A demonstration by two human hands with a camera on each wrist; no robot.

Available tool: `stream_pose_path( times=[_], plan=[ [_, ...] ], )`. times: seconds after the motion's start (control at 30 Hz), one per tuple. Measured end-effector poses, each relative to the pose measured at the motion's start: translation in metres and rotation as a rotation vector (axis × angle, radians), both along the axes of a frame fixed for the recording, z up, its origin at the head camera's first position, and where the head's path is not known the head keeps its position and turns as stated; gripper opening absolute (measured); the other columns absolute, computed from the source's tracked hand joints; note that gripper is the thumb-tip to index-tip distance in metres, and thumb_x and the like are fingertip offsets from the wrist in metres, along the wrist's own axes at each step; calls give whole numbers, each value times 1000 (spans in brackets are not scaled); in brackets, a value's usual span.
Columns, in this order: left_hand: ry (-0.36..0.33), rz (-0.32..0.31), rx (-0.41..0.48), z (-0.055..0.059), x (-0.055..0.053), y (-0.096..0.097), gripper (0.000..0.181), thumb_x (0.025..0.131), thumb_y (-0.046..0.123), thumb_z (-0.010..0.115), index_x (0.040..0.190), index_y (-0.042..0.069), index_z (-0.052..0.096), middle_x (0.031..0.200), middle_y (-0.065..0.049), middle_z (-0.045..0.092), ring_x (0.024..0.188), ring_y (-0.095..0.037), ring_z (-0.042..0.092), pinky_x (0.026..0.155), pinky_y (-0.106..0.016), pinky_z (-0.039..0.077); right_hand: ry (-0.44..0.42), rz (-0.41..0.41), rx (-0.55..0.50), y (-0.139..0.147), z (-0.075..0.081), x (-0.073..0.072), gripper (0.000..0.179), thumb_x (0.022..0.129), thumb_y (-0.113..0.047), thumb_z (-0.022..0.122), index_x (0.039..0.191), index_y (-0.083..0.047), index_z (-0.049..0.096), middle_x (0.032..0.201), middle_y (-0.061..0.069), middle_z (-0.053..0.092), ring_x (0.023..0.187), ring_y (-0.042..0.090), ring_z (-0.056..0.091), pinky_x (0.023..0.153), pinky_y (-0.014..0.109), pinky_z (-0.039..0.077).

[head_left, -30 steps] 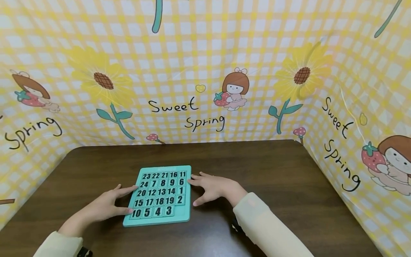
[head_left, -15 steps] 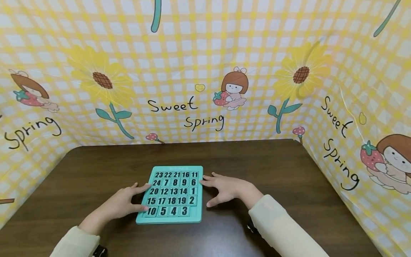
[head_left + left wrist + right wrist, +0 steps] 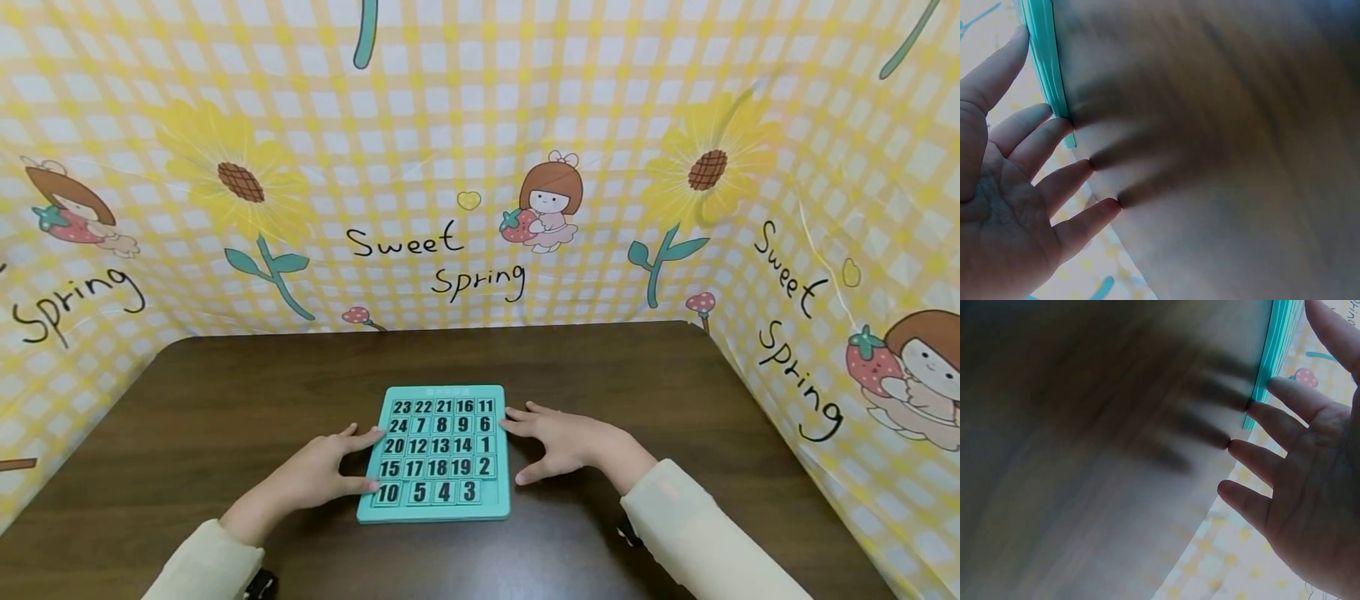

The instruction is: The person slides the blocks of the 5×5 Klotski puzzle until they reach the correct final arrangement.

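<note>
Fingers (image 3: 367, 438) of left hand (image 3: 311, 472) and right hand (image 3: 573, 442) spread, gripping nothing, touching turquoise rectangular plastic number puzzle (image 3: 438, 457); likely light, stiff; best held by opposite edges.

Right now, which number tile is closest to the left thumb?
The 10 tile, far left in the bottom row: the thumb tip of the left hand is right beside it, nearer than to any other tile.

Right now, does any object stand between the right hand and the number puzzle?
Nothing visible stands there: the right hand has fingertips at the right edge of the number puzzle, and only brown table shows in the gap between its thumb and that edge.
</note>
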State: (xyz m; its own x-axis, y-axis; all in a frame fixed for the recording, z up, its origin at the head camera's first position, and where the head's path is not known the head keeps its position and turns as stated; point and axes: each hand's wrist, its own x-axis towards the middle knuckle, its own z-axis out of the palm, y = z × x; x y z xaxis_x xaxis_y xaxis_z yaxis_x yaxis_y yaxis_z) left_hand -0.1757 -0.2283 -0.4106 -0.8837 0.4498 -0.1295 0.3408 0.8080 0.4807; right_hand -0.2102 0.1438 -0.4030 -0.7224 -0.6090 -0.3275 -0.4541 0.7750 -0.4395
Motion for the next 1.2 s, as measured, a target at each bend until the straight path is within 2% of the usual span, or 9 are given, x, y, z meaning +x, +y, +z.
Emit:
stream_pose_path(
  times=[0.47,0.7,0.97,1.1,1.2],
  plan=[
    [-7,-31,2,1,0,36,78,80,43,81,146,12,52,150,-26,45,142,-46,37,105,-60,42,21,-82,-7,37,-3,8,89,82,-49,78,156,-25,34,166,-6,24,156,29,13,118,58,27],
    [-9,-4,-15,-2,3,56,78,79,42,82,145,12,53,149,-19,49,142,-44,39,105,-57,43,46,-96,-16,52,-5,12,93,80,-48,81,156,-21,35,165,-3,26,155,30,16,117,58,29],
    [-17,-3,9,-4,8,77,77,79,40,82,145,13,53,149,-13,51,145,-44,35,106,-57,42,72,-103,1,68,-5,20,98,77,-49,82,156,-17,34,164,1,28,154,32,17,115,66,23],
    [-6,6,-16,-3,8,85,77,78,42,82,144,15,54,148,-13,52,143,-42,40,105,-57,44,61,-113,-25,75,-5,21,98,76,-47,83,156,-16,34,164,2,29,154,34,17,116,62,27],
    [33,28,-59,-2,7,89,77,74,45,84,142,18,57,145,-12,56,139,-40,46,101,-55,47,46,-108,-64,78,-4,20,98,77,-44,83,156,-13,34,164,4,28,154,36,15,116,59,29]
  ],
)
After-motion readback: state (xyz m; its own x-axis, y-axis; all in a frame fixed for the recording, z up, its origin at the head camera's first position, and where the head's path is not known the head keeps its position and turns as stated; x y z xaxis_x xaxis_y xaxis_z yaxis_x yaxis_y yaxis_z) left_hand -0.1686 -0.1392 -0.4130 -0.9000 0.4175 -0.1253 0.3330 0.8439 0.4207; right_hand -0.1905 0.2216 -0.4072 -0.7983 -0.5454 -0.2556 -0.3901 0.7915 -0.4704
